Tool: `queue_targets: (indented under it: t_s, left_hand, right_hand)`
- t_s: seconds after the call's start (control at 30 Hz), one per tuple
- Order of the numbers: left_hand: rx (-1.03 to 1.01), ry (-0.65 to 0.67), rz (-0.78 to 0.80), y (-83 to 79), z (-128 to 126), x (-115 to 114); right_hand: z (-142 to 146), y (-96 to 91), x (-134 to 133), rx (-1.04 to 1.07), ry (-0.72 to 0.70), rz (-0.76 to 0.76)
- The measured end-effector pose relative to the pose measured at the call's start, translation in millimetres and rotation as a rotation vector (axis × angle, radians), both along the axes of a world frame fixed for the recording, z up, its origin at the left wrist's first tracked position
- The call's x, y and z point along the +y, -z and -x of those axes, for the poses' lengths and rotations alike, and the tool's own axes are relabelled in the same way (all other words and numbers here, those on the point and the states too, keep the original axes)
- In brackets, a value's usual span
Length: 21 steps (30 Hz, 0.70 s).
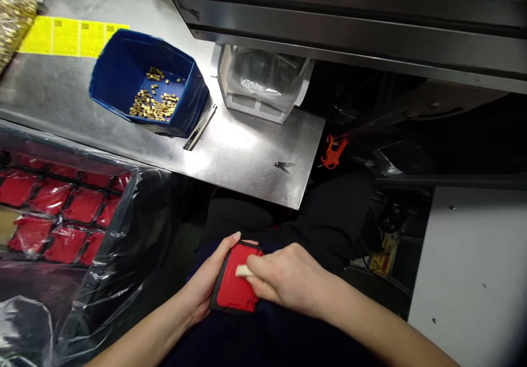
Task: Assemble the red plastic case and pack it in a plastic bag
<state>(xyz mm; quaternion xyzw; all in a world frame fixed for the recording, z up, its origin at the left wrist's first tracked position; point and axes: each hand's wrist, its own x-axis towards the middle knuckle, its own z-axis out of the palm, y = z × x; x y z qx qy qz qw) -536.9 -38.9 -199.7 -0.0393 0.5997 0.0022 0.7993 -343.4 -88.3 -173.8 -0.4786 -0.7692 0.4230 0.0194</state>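
Note:
My left hand [207, 282] grips a red plastic part with a black rim [233, 284] by its left side, above my lap. Between the thumb and fingers of my right hand [284, 276] is a small off-white block [244, 271]. The block's tip is over the red face, and I cannot tell whether it touches. Much of the block is hidden in my fist, and the right edge of the red part is partly covered.
A blue bin [189, 98] with small brass pieces stands on the metal bench [242, 153], beside a utility knife [201, 128]. A grey bin [255, 109] holds a clear bag. Small tweezers [283, 164] lie near the bench corner. Left, a plastic-lined crate [140, 208] contains several red parts.

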Motion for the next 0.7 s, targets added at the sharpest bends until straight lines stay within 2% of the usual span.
queue_targets:
  t_s: [0.07, 0.17, 0.27, 0.37, 0.43, 0.5, 0.6, 0.7]
  left_hand:
    - [0.013, 0.001, -0.005, 0.4, 1, -1]
    - [-0.013, -0.025, -0.013, -0.6, -1, -1]
    - [-0.016, -0.014, 0.014, -3.4, -4, 2]
    - [0.041, -0.102, -0.017, -4.2, 1, 9]
    - [0.048, -0.191, -0.120, -2.4, 11, 15]
    - [0.013, -0.227, -0.210, 1.3, 23, 22]
    - [-0.070, -0.253, -0.266, 9.8, 42, 28]
    - [-0.138, -0.292, -0.289, 21.2, 57, 29]
  right_hand:
    - [-2, 0.0, -4, -0.032, 0.005, 0.018]
    - [0, -2.1, -5, 0.034, -0.057, 0.036]
    - [8, -5.6, 12, -0.017, -0.065, -0.022]
    - [17, -2.8, 53, -0.159, 0.106, -0.038]
    - [20, 4.8, 86, -0.201, 0.277, -0.009]
    - [17, 14.5, 113, -0.210, 0.405, -0.030]
    - [-10, 25.1, 134, -0.217, 0.522, -0.181]
    - [-74, 32.0, 128, -0.344, 0.622, -0.319]
